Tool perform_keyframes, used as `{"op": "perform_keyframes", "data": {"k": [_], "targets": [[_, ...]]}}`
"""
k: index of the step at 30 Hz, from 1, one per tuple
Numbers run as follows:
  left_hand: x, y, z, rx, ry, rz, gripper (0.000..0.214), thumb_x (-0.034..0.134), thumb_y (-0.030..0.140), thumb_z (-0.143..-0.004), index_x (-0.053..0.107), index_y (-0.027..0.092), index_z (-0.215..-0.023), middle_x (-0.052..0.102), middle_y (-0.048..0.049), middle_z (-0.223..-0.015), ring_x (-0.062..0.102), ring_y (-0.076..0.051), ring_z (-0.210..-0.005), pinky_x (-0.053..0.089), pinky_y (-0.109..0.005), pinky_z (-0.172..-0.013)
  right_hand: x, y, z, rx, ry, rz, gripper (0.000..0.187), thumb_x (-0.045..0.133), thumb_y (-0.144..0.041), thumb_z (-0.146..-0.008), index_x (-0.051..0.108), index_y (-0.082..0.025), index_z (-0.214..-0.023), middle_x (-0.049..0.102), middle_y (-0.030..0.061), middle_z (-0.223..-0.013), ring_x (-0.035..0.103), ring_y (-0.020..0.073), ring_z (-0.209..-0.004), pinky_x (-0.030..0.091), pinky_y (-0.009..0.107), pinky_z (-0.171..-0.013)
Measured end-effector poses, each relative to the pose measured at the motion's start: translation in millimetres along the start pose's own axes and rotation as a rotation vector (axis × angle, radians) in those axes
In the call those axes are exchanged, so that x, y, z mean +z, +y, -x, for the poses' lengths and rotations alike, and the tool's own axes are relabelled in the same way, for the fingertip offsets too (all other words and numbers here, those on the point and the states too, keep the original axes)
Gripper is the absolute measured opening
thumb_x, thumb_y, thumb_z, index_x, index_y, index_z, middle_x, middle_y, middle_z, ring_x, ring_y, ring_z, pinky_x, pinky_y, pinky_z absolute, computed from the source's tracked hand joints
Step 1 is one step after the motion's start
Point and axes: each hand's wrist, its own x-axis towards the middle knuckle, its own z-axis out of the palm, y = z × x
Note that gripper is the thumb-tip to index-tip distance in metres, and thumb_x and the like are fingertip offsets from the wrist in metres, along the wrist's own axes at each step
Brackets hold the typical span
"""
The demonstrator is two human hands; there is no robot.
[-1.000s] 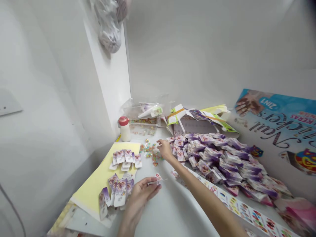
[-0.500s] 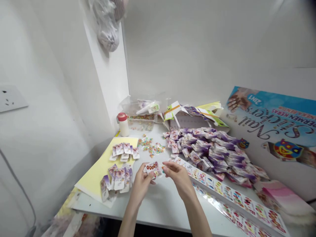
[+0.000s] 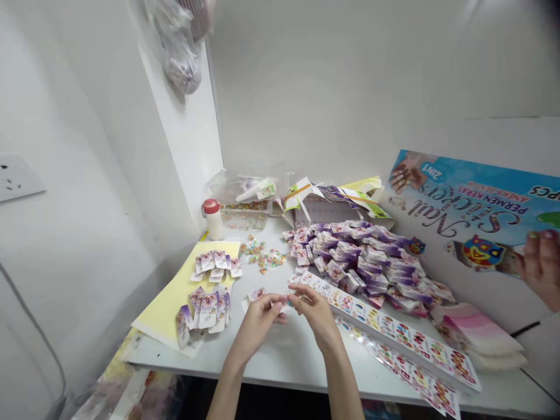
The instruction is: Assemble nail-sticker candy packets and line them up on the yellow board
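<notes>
My left hand (image 3: 262, 315) is closed in a pinch over the table, its fingertips meeting those of my right hand. My right hand (image 3: 311, 309) pinches at the same spot. A small bluish, partly clear thing (image 3: 289, 301) shows between the fingertips, too small and covered to name. A white and purple printed packet (image 3: 256, 294) lies on the table just behind my left hand, partly hidden by it. Small clear packets of orange and green candies (image 3: 262, 256) are scattered beyond my hands. To the left, several printed packets (image 3: 209, 309) lie on a yellow sheet (image 3: 164, 306).
A large heap of purple and white packets (image 3: 350, 254) covers the right rear. Long strips of nail stickers (image 3: 394, 326) run toward the front right. A red-capped bottle (image 3: 213, 220), clear plastic bags (image 3: 245, 201) and a blue printed board (image 3: 464, 210) stand at the back.
The small sticker packet seen in my left hand is no longer visible there, and a printed packet now shows behind that hand. My fingertips have come together. The view has shifted right.
</notes>
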Motion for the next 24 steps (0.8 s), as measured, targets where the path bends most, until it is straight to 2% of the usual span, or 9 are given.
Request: {"op": "perform_keyframes", "data": {"k": [2, 4, 7, 10, 14, 16, 19, 22, 24], "targets": [[1.9, -2.2, -0.2, 0.019, 0.015, -0.053, 0.037, 0.057, 0.039, -0.081, 0.058, 0.018, -0.111, 0.061, -0.0015, -0.073, 0.062, -0.017, -0.066, 0.054, -0.032, -0.067, -3.9, 2.1, -0.5, 0.026, -0.069, 0.05, 0.042, 0.073, -0.047, -0.067, 0.07, -0.019, -0.097, 0.066, 0.006, -0.087, 0.056, 0.0147, -0.063, 0.045, 0.028, -0.059], [0.6, -8.2, -2.2, 0.043, 0.082, -0.183, 0.045, 0.055, 0.039, -0.083, 0.048, 0.021, -0.124, 0.063, -0.0017, -0.073, 0.063, -0.019, -0.07, 0.051, -0.034, -0.071, -9.4, 5.7, -1.1, 0.048, -0.127, 0.07, 0.042, 0.07, -0.05, -0.067, 0.071, -0.017, -0.092, 0.067, 0.0077, -0.086, 0.059, 0.0174, -0.064, 0.047, 0.031, -0.061], [-8.9, -25.5, -8.7, 0.151, 0.283, -0.567, 0.054, 0.064, 0.036, -0.076, 0.048, 0.024, -0.126, 0.064, -0.0097, -0.105, 0.058, -0.028, -0.101, 0.042, -0.041, -0.09, -18.8, 13.3, -3.7, 0.023, -0.014, 0.112, 0.045, 0.07, -0.056, -0.062, 0.069, -0.015, -0.082, 0.066, 0.0067, -0.071, 0.06, 0.0192, -0.06, 0.047, 0.032, -0.057], [-23.3, -47.9, -17.1, 0.25, 0.37, -0.915, 0.063, 0.07, 0.024, -0.069, 0.049, 0.024, -0.128, 0.056, -0.0114, -0.127, 0.039, -0.035, -0.124, 0.03, -0.048, -0.1, -27.2, 18.0, -6.4, 0.006, 0.091, 0.158, 0.047, 0.07, -0.059, -0.058, 0.068, -0.016, -0.077, 0.063, 0.0052, -0.065, 0.058, 0.0196, -0.058, 0.046, 0.031, -0.054], [-33.7, -66.0, -24.5, 0.168, 0.391, -1.074, 0.05, 0.058, 0.021, -0.077, 0.051, 0.018, -0.127, 0.064, -0.0122, -0.104, 0.052, -0.032, -0.102, 0.039, -0.044, -0.088, -32.1, 15.8, -5.9, 0.046, 0.062, 0.126, 0.046, 0.07, -0.06, -0.059, 0.067, -0.016, -0.074, 0.06, 0.0035, -0.063, 0.057, 0.0192, -0.062, 0.045, 0.029, -0.055], [-31.8, -65.3, -25.8, 0.149, 0.408, -1.002, 0.047, 0.056, 0.022, -0.078, 0.054, 0.016, -0.124, 0.062, -0.0123, -0.101, 0.053, -0.031, -0.098, 0.04, -0.042, -0.087, -31.5, 12.7, -3.6, 0.077, 0.04, 0.069, 0.044, 0.072, -0.058, -0.06, 0.066, -0.016, -0.074, 0.059, 0.0028, -0.066, 0.057, 0.0181, -0.064, 0.045, 0.028, -0.056], [-23.5, -55.5, -24.9, 0.077, 0.42, -0.66, 0.046, 0.06, 0.023, -0.074, 0.056, 0.013, -0.119, 0.057, -0.0117, -0.102, 0.054, -0.027, -0.1, 0.04, -0.037, -0.088, -27.8, 7.0, 1.6, 0.126, -0.076, -0.149, 0.036, 0.073, -0.05, -0.064, 0.065, -0.017, -0.077, 0.059, 0.0024, -0.076, 0.056, 0.0146, -0.066, 0.047, 0.027, -0.062], [-14.7, -41.6, -21.1, -0.058, 0.325, -0.226, 0.038, 0.06, 0.029, -0.075, 0.056, 0.018, -0.111, 0.057, -0.0066, -0.096, 0.059, -0.02, -0.088, 0.044, -0.03, -0.076, -22.2, 0.1, 6.9, 0.151, -0.185, -0.35, 0.032, 0.075, -0.045, -0.066, 0.065, -0.019, -0.081, 0.058, 0.0026, -0.082, 0.054, 0.0127, -0.067, 0.048, 0.027, -0.063], [-10.1, -33.1, -18.2, -0.097, 0.252, 0.008, 0.034, 0.063, 0.034, -0.074, 0.054, 0.021, -0.105, 0.059, -0.0013, -0.086, 0.059, -0.016, -0.076, 0.044, -0.026, -0.069, -18.2, -4.0, 9.5, 0.154, -0.216, -0.385, 0.031, 0.076, -0.044, -0.065, 0.065, -0.019, -0.08, 0.056, 0.0028, -0.082, 0.054, 0.0136, -0.069, 0.047, 0.026, -0.06]]}}
